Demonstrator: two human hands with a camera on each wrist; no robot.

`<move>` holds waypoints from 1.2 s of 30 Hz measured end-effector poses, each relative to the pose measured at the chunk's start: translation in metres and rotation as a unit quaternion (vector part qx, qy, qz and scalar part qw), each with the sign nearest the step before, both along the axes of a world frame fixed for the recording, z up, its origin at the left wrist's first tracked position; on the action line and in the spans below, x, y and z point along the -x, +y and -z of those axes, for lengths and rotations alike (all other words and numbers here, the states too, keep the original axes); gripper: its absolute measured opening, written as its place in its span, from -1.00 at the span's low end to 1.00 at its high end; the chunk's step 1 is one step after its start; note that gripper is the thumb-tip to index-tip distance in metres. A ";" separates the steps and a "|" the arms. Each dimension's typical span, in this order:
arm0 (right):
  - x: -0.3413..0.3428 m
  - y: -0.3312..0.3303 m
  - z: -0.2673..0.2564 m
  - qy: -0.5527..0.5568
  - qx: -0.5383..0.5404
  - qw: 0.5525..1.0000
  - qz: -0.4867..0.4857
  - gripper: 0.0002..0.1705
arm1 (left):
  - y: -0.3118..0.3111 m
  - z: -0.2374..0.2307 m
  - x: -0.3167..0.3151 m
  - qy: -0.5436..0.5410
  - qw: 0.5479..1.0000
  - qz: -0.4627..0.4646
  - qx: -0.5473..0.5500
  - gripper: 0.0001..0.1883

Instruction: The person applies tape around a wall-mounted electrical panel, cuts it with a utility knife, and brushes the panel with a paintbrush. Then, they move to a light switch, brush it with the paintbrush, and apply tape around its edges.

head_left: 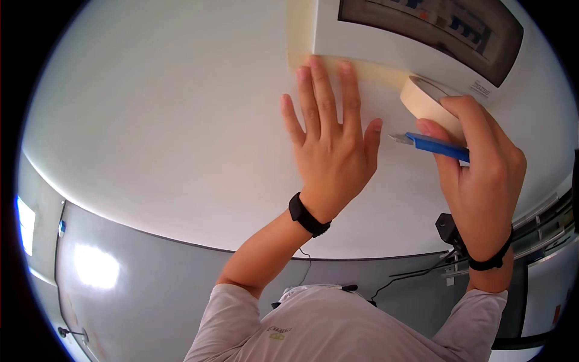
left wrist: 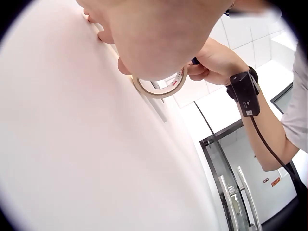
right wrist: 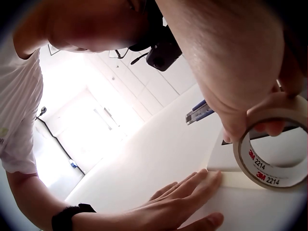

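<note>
My left hand [head_left: 330,145] lies with straight, spread fingers against the white wall, fingertips pressing masking tape at the lower left corner of a white electrical box [head_left: 386,43]. One tape strip [head_left: 300,36] runs up the box's left side. Another strip [head_left: 377,73] follows the lower edge toward the tape roll [right wrist: 243,149]. My right hand [head_left: 490,163] grips that roll, its inner core printed "3M 2214", close to the wall. The same hand also holds a blue utility knife [head_left: 435,145], its metal tip pointing left toward my left thumb.
Behind the dark window [head_left: 446,30] of the box, breaker switches show. A wide stretch of white wall [head_left: 169,120] lies to the left. Black wrist straps and a cable [left wrist: 269,144] hang at my arms. A glass door with long handles [left wrist: 233,202] stands farther off.
</note>
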State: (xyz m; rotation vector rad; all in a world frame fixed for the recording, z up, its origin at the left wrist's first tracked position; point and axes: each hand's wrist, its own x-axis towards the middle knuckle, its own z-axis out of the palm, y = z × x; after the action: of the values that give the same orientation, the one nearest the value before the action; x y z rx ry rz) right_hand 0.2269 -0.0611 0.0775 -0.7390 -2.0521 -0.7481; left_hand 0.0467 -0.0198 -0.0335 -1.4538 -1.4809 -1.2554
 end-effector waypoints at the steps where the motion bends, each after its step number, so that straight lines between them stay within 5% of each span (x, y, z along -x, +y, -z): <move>1: 0.000 -0.001 0.000 -0.003 -0.003 1.000 0.005 -0.63 | 0.001 0.000 -0.002 -0.006 1.000 0.021 0.003 -0.12; 19: -0.003 0.003 0.003 0.014 0.011 1.000 -0.015 -0.61 | 0.027 0.004 -0.038 -0.003 0.999 0.027 -0.040 -0.08; 36: -0.015 0.020 0.007 0.018 0.000 0.999 -0.051 -0.58 | 0.011 0.013 0.036 -0.008 1.000 -0.008 0.020 -0.11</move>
State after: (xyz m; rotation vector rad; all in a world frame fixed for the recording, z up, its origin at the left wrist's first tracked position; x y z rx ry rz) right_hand 0.2423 -0.0412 0.0708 -0.6374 -2.0415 -0.6724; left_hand 0.0108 -0.0086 -0.0466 -1.4599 -1.5330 -1.2362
